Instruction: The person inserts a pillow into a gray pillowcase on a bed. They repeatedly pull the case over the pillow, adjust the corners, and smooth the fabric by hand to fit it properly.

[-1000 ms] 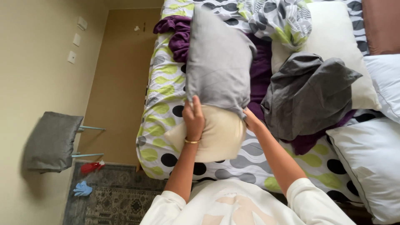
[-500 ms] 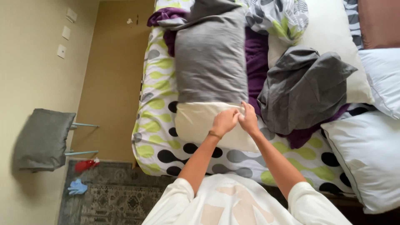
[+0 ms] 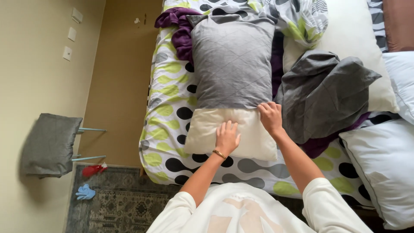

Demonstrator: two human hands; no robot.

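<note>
Your left hand point(image 3: 226, 137) lay flat, fingers spread, pinning the cream pillow point(image 3: 250, 133); your right hand point(image 3: 271, 117) pinched the grey pillowcase point(image 3: 233, 64) hem, fingers curled.

Around the pillow point(image 3: 233, 86) on the bed point(image 3: 168, 108), room lies at nine o'clock, a strip of spotted cover up to the bed's edge. At three o'clock a crumpled grey pillowcase point(image 3: 323, 95) crowds close. A purple blanket point(image 3: 179, 30) blocks eleven o'clock; white pillows point(image 3: 384, 168) fill four o'clock.
</note>
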